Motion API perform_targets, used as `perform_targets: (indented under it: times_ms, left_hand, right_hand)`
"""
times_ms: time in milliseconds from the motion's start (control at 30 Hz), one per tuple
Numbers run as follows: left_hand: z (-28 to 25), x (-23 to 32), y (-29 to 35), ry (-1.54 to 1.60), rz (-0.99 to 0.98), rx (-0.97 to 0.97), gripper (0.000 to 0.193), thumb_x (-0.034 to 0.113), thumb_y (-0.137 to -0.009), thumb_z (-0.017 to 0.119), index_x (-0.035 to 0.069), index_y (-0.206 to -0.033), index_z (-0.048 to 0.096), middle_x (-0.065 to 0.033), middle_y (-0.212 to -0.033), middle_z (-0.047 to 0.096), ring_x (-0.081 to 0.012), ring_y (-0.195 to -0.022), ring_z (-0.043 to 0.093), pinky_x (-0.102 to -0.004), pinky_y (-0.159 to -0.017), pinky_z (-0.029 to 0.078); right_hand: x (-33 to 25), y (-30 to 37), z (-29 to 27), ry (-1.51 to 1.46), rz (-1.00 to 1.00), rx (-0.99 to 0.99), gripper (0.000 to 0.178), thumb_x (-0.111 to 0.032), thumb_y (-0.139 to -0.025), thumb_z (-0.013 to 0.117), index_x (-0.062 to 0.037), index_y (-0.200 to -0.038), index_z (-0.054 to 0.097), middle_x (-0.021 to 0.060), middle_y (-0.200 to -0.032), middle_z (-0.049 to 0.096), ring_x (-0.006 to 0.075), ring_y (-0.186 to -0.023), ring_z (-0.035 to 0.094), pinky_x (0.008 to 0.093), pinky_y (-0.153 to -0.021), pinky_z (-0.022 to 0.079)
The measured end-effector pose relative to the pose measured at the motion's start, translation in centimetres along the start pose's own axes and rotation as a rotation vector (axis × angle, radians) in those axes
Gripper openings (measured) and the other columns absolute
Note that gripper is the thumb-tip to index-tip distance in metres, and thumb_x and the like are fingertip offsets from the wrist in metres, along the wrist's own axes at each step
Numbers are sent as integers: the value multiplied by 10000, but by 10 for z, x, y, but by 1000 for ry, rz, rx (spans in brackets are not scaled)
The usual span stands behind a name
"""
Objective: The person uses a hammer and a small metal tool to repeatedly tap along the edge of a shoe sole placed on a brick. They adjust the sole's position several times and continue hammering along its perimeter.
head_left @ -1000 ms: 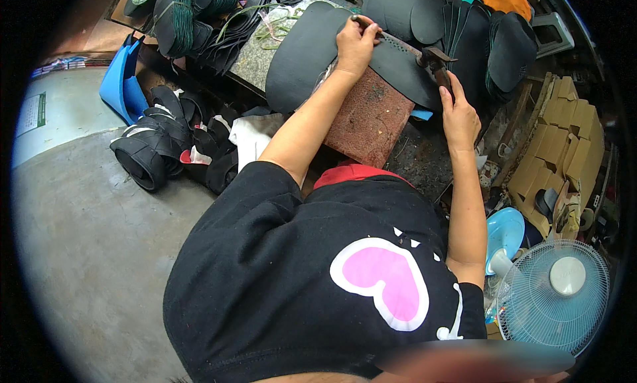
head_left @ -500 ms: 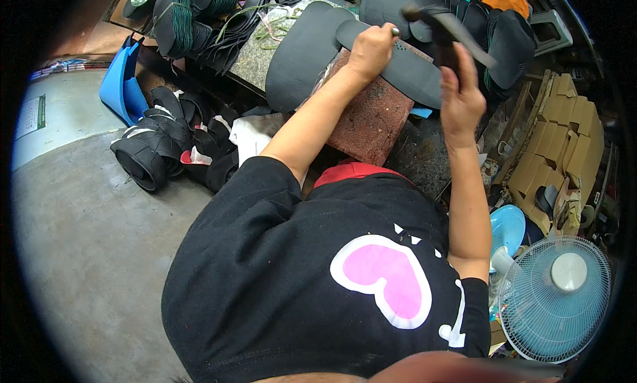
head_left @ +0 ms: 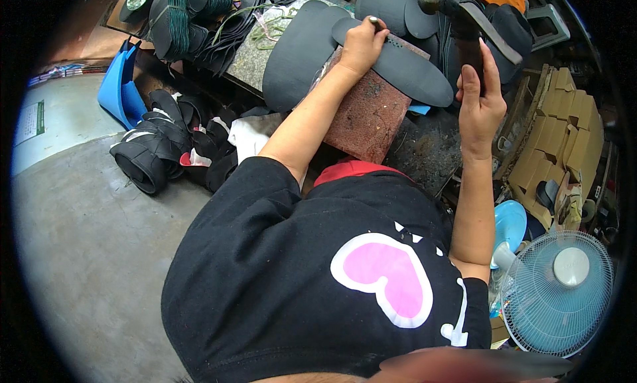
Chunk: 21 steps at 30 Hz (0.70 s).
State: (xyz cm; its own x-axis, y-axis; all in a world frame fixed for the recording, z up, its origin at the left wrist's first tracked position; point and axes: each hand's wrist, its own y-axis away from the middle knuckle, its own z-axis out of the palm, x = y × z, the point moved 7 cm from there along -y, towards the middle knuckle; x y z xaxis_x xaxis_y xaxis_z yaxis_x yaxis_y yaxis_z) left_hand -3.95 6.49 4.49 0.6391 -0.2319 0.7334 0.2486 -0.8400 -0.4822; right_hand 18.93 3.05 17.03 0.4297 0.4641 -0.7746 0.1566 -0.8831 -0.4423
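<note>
My left hand is closed around a short metal punch, holding it upright over a black sole-shaped sheet. Small holes dot the sheet just right of the punch. Beneath it is a reddish-brown block with a worn top. My right hand grips the dark handle of a hammer, which is raised to the right of the sheet and apart from the punch. The punch's lower end is hidden by my left hand.
Larger black sheets lie left of the block. Bundled soles tied with green cord stand at the far left. Black straps and a blue folded sheet are on the left; cardboard and a fan stand right.
The hammer has swung to the right, away from the punch, with my right hand. My left hand and the punch have shifted slightly left along the sheet, and more small holes show.
</note>
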Motion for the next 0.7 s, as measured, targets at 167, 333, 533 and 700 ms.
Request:
perform_targets:
  times_ms: [167, 333, 533, 700]
  left_hand:
    - [10, 31, 7, -288, 290, 4, 170, 118, -883, 678, -11, -914, 571, -203, -801, 686, -339, -722, 697, -373, -639, 558]
    - [6, -26, 8, 470, -363, 112, 93, 44, -939, 601, -39, -949, 561, -142, -915, 721, -167, -798, 722, -275, -640, 592]
    - [10, -23, 8, 428, -304, -6, 108, 44, -940, 614, -48, -984, 578, -109, -862, 718, -151, -803, 711, -249, -674, 595]
    - [5, 11, 3, -14, 56, -28, 130, 73, -884, 671, 14, -967, 591, -167, -816, 685, -290, -742, 693, -365, -664, 546]
  right_hand:
    - [34, 17, 34, 363, 163, -259, 423, -426, -967, 577, -293, -1367, 558, 160, -1056, 702, 352, -907, 696, 417, -742, 527]
    - [59, 19, 18, 521, 228, -223, 404, -468, -977, 539, -308, -1345, 584, 149, -817, 710, 333, -783, 701, 415, -683, 515]
    - [27, 3, 3, 293, 206, -130, 403, -452, -969, 579, -285, -1335, 605, 110, -697, 677, 199, -636, 676, 338, -599, 492]
    - [-11, -2, -2, 0, -123, -1, 377, -329, -952, 650, -188, -1302, 626, 120, -926, 717, 184, -804, 714, 306, -706, 533]
